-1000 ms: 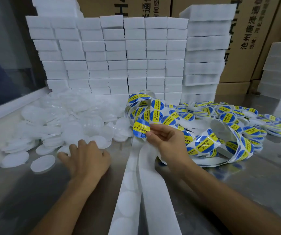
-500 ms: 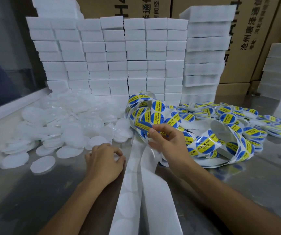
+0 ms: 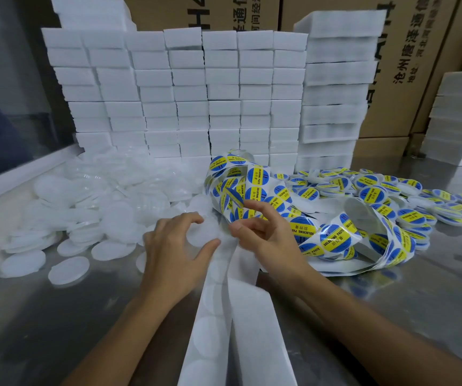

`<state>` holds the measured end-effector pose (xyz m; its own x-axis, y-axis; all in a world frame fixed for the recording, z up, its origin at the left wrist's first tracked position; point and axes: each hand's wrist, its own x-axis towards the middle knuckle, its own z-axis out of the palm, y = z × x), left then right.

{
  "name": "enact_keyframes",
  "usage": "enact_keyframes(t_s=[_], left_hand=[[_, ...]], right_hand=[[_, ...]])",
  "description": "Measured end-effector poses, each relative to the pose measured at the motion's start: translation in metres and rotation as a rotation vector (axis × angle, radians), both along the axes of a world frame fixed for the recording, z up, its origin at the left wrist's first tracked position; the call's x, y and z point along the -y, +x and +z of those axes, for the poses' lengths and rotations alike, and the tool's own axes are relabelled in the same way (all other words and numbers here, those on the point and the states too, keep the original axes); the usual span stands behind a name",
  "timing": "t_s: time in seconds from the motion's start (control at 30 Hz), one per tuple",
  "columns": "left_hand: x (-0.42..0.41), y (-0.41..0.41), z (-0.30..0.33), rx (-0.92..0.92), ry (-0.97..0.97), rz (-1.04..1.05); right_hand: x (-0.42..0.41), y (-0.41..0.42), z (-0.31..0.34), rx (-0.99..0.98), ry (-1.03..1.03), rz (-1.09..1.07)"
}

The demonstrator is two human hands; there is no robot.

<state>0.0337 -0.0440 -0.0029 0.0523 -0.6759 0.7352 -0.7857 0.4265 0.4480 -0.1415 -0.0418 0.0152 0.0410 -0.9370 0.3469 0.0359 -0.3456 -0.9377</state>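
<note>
Head view. Far left, loose pile of blank white lids (image 3: 90, 207) on the steel table (image 3: 57, 330), with a wall of foam blocks (image 3: 185, 93) behind.

My left hand (image 3: 174, 254) grips one blank lid (image 3: 203, 234) between thumb and curled fingers. It's tilted up, just left of the sticker strip (image 3: 255, 188).

My right hand (image 3: 269, 238) pinches that strip with fingers bent, index raised beside one sticker (image 3: 234, 197) that sits askew. Can't tell if that sticker is fully off the backing. The spent backing paper (image 3: 252, 316) trails toward me between my forearms. Right of all that is a heap of finished labelled lids (image 3: 377, 188).

Risks, my read:
- The sticker goes on off-centre or creased, because the lid is tilted and only held at the rim.
- The glue side folds onto itself or catches a neighbouring loop, since the strip is a tangle.
- The sticker tears if it's pulled while half stuck.
- The lid slips out of a light grip when I press down.

Compared with a second ago:
- My left hand was flat on the blank pile further left. Now it's come across with a lid in it.
- My right hand held a sticker out clear of the strip. Now it's tucked in against the loops, close to the lid.
- Piles and blocks are unchanged.
</note>
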Motion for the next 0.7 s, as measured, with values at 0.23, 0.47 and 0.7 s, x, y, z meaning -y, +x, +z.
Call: enact_keyframes(t_s=[0.23,0.47,0.7], left_hand=[[-0.0069,-0.0077,0.0033,0.065,-0.088,-0.248],[-0.0074,-0.0091,0.0063,0.075,-0.142,-0.227],[-0.0082,-0.0096,0.0061,0.124,-0.132,-0.178]], right_hand=[[0.0015,0.0015,-0.0039,0.057,-0.008,0.041],[0.0044,-0.0011,-0.0009,0.206,0.09,0.014],[0.0029,-0.0003,0.0022,0.238,0.156,0.038]])
